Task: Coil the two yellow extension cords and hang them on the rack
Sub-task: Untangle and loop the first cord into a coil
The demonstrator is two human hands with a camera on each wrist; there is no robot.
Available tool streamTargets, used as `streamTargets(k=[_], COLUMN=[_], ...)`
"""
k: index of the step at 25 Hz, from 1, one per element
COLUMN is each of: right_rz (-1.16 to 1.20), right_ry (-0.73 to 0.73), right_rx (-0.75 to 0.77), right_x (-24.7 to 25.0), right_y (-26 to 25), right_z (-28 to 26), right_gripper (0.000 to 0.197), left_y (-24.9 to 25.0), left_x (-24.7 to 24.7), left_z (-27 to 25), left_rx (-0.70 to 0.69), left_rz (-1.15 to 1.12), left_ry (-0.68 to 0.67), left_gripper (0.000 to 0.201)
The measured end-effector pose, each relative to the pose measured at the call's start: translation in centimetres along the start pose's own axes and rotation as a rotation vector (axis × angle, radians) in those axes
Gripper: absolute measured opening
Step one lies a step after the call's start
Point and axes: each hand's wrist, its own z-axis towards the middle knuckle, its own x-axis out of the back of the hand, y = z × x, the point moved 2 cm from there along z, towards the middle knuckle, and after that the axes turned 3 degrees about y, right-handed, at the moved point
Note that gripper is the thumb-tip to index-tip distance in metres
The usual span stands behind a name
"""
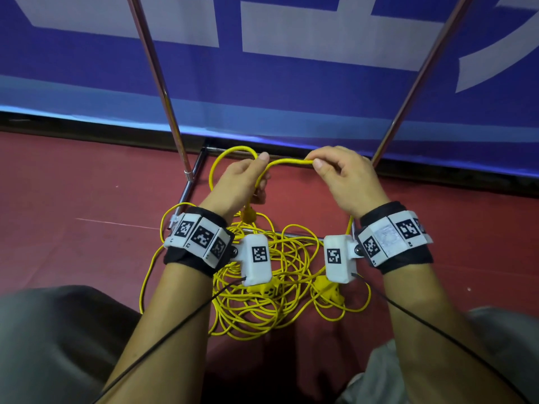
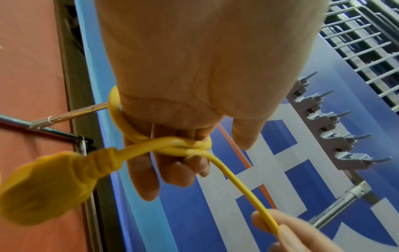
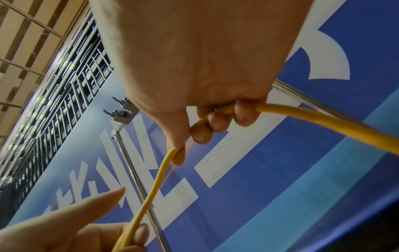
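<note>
Two yellow extension cords lie in a tangled heap (image 1: pixel 262 287) on the red floor between my forearms. My left hand (image 1: pixel 245 176) grips a small loop of one cord (image 2: pixel 170 145), and its yellow plug (image 2: pixel 43 184) hangs just below the fist. A short arc of that cord (image 1: pixel 288 162) runs across to my right hand (image 1: pixel 335 173), which pinches it between thumb and curled fingers (image 3: pixel 215 122). The cord leaves the right hand (image 3: pixel 323 124) and drops to the heap. The rack's hooks (image 2: pixel 336 129) show high up in the left wrist view.
The rack's chrome uprights (image 1: pixel 157 83) (image 1: pixel 420 80) rise on either side of my hands, and its base bars (image 1: pixel 189 185) lie on the floor around the heap. A blue and white banner (image 1: pixel 291 83) stands behind. My knees (image 1: pixel 43 330) frame the cords.
</note>
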Motion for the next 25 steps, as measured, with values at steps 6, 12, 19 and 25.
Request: streamTargets(k=[6,12,19,25], right_rz=[0.093,0.498,0.108,0.442], right_ry=[-0.155,-0.313,-0.094,-0.187], right_rx=[0.09,-0.103,-0.03,-0.137], right_x=[-1.8,-3.5,-3.7,-3.6], right_y=[-1.5,-1.1,-1.0,-0.5], right_z=[-0.2,-0.7,-0.5,-0.7], right_gripper=[0.02,0.034,0.021,0.003], left_y=[-0.7,0.4,0.1,0.3], left_x=[-1.2,-2.8,-2.2,-0.5], left_z=[-0.5,-1.6,-1.0,-0.6], left_rx=[0.012,0.104,-0.071,-0.149], left_rz=[0.355,0.037,0.14,-0.018], left_ry=[-0.104,-0.354,-0.205,0.128], left_gripper=[0.056,0.065,0.047,0.044])
